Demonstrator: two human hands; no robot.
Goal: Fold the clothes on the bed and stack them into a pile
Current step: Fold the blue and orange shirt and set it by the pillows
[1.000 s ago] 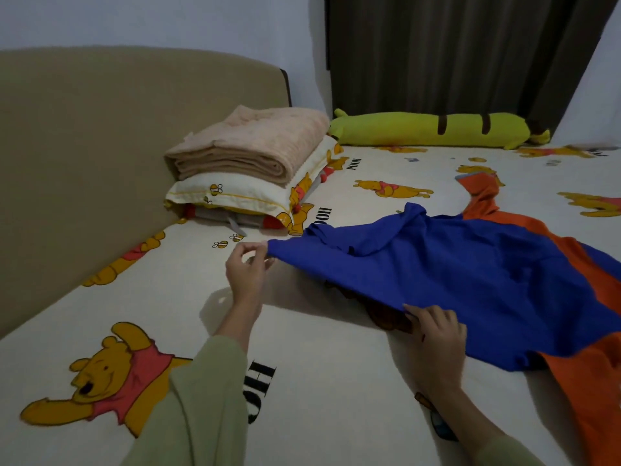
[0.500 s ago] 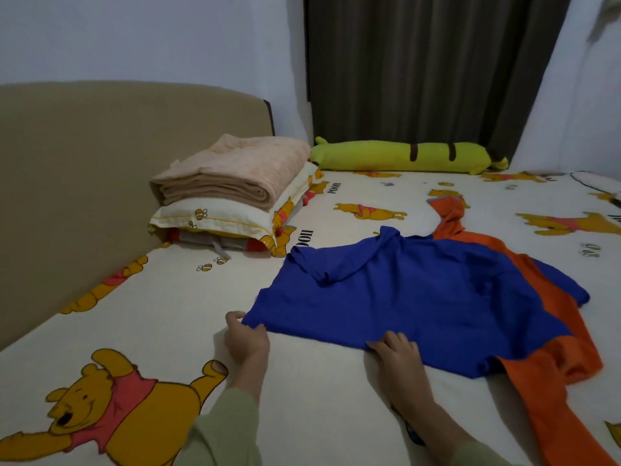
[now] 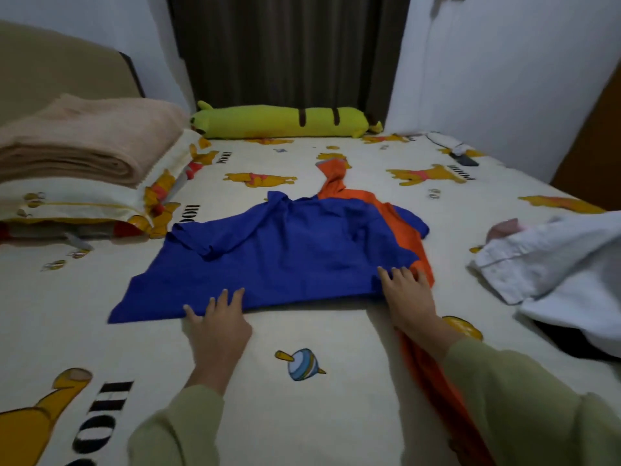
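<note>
The left hand (image 3: pixel 216 326) lies flat on the bed (image 3: pixel 336 338), fingers straight and slightly spread, with the fingertips resting on the near hem of the blue garment (image 3: pixel 275 260). The cloth begins right at those fingertips and spreads away toward 12 o'clock; its near-left corner lies at about 10 o'clock from the hand. The right hand (image 3: pixel 408 297) is also flat with straight fingers, pressing down on the near-right corner of the blue garment, where the blue cloth meets the orange garment (image 3: pixel 433 375). From this hand the blue cloth extends toward 10 and 11 o'clock, while the orange cloth passes beneath the palm and wrist and runs back toward 6 o'clock under the green sleeve (image 3: pixel 524 405). More orange shows along the blue garment's right edge and reaches to 12 o'clock, ending in a narrow crumpled strip. Neither hand curls around the fabric.

At 3 o'clock from the right hand, well apart, lies a heap of white cloth (image 3: pixel 551 264) with something pink at its far edge. At 10 o'clock from the left hand, a folded beige blanket (image 3: pixel 84 142) sits on a pillow (image 3: pixel 87 206) against the headboard (image 3: pixel 57 68). At 12 o'clock, against the dark curtain (image 3: pixel 289 48), lies a long yellow-green bolster (image 3: pixel 282 122). A small dark object at the far right of the bed is too small to tell.
</note>
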